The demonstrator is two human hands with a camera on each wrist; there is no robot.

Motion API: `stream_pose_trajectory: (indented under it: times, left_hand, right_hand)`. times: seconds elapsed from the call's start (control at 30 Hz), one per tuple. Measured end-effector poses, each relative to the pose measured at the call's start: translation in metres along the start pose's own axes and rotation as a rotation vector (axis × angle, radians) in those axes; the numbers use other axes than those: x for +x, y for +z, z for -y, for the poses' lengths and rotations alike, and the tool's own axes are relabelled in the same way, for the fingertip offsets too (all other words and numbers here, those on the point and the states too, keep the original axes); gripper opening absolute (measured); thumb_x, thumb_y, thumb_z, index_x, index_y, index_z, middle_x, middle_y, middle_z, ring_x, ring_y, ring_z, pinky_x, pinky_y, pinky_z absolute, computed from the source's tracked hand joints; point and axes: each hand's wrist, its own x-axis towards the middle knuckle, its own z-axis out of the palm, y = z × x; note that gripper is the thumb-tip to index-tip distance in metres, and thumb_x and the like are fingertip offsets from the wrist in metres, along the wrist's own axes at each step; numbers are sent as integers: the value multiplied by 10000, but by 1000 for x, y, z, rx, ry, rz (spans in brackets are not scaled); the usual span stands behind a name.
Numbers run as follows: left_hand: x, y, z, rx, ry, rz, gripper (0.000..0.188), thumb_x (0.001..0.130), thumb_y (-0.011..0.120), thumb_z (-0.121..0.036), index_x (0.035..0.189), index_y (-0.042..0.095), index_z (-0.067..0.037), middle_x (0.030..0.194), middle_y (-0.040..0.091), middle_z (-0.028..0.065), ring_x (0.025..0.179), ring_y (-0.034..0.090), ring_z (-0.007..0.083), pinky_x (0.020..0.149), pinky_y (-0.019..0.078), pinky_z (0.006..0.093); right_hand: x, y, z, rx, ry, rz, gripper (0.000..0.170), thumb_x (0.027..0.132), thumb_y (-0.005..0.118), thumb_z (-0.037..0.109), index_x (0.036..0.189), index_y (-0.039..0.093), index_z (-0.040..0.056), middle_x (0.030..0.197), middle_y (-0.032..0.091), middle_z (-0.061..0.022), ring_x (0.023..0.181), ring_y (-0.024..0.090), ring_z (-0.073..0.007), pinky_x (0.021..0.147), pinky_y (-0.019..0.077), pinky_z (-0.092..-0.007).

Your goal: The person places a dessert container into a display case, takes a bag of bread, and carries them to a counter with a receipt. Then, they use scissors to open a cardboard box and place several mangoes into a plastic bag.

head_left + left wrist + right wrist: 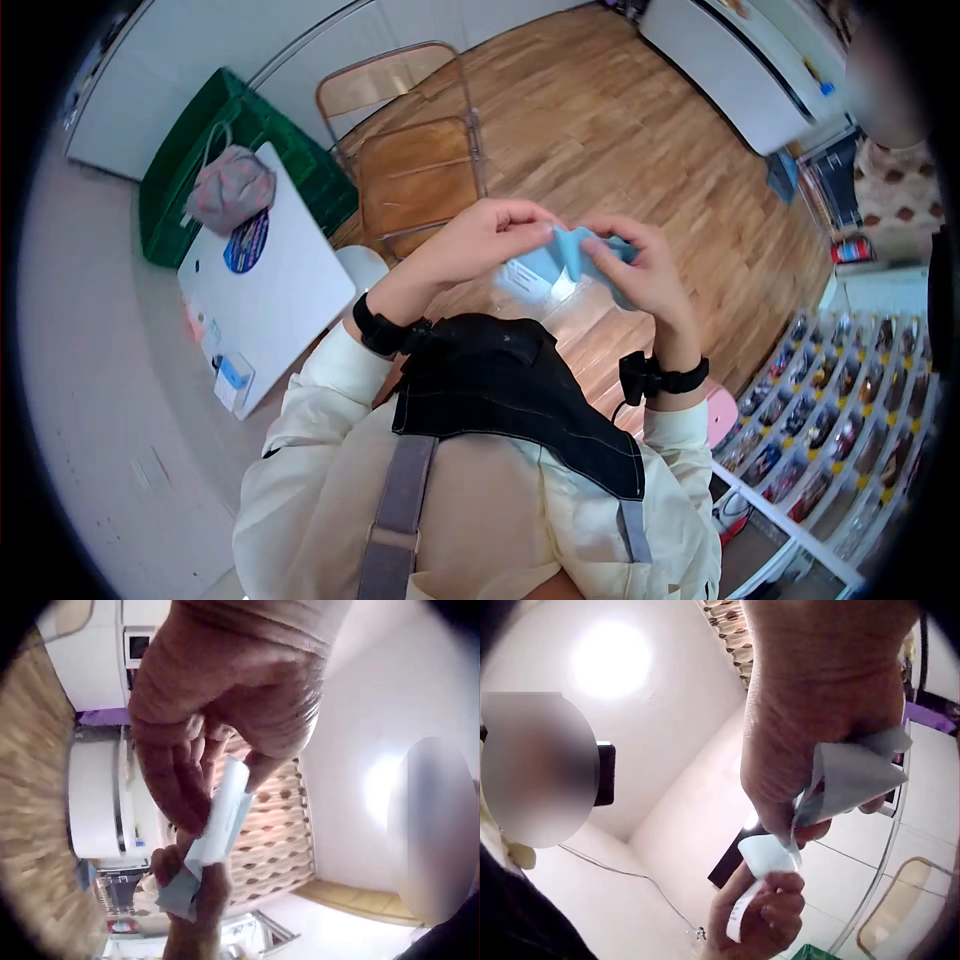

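hands [490,240] pinch blue sheet [572,252]; chair [418,175] stands beyond

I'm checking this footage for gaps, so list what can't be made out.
White printed label on the thin, pale-blue folded sheet: head view, wording blurred.
Right hand: right wrist view, some fingers hidden behind the sheet.
Pink rounded object: head view, partly behind the cream sleeve.
Dark-blue patterned oval: head view, markings too small.
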Motion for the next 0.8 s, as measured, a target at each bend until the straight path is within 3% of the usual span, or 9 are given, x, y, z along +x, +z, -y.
stream_pose_trajectory:
  times: [0.07, 0.1, 0.13, 0.17, 0.27, 0.5, 0.67, 0.8]
  left_hand:
    - [-25, -17, 6, -132, -6, -35, 288, 866, 470, -210, 1048, 529, 5, 874, 588, 41, 796, 552, 76, 709, 448, 218]
    - [-39, -26, 10, -263, -14, -41, 340, 881, 431, -238, 1078, 512, 28, 908, 590, 62, 823, 559, 93, 731, 447, 225]
    - [-52, -37, 10, -140, 38, 4, 420, 900, 353, -274, 1109, 474, 69, 1012, 575, 114, 869, 570, 146, 770, 443, 250]
    - [-66, -42, 10, -146, 44, -21, 420, 900, 353, -274, 1109, 474, 69, 1012, 575, 114, 869, 570, 146, 770, 443, 250]
    - [-114, -60, 8, -489, 36, -99, 603, 913, 184, -418, 1169, 428, 70, 1076, 556, 149, 938, 558, 189, 851, 407, 305]
    - [-227, -115, 14, -458, 65, -272, 657, 905, 134, -462, 1209, 386, 64, 1069, 562, 157, 934, 572, 196, 825, 432, 329]
    - [-281, -142, 36, -503, 76, -361, 638, 915, 135, -436, 1210, 377, 75, 1058, 561, 182, 907, 589, 225, 823, 442, 333]
    - [-309, -154, 27, -366, 99, -386, 606, 925, 154, -404, 1180, 411, 82, 1028, 571, 190, 906, 592, 239, 818, 449, 329]
  right_hand:
    - [10, 14, -2, 133, 62, -96, 181, 787, 590, 132, 936, 596, 30, 782, 589, -9, 676, 501, -58, 593, 407, -205]
    - [17, 25, 1, 138, 62, -75, 181, 787, 590, 132, 936, 596, 30, 782, 589, -9, 676, 501, -58, 593, 407, -205]
    - [25, 35, 4, 167, 75, -57, 154, 795, 580, 123, 910, 593, 22, 760, 573, 6, 664, 486, -50, 579, 397, -200]
    - [34, 45, 10, 194, 84, -36, 131, 802, 569, 115, 884, 590, 15, 739, 558, 20, 651, 471, -42, 566, 386, -195]
    - [62, 85, 32, 99, 46, 47, 110, 803, 568, 112, 858, 581, 17, 717, 533, 37, 635, 448, -32, 550, 365, -185]
    - [106, 175, 55, 107, 16, 142, 110, 826, 554, 131, 845, 571, 23, 684, 504, 51, 615, 418, -25, 542, 343, -172]
    - [118, 221, 62, 85, 29, 147, 113, 830, 552, 137, 837, 568, 25, 666, 486, 60, 594, 401, -16, 517, 324, -166]
    - [122, 246, 74, 6, 39, 137, 113, 829, 554, 141, 828, 567, 29, 632, 471, 64, 564, 388, -14, 487, 310, -171]
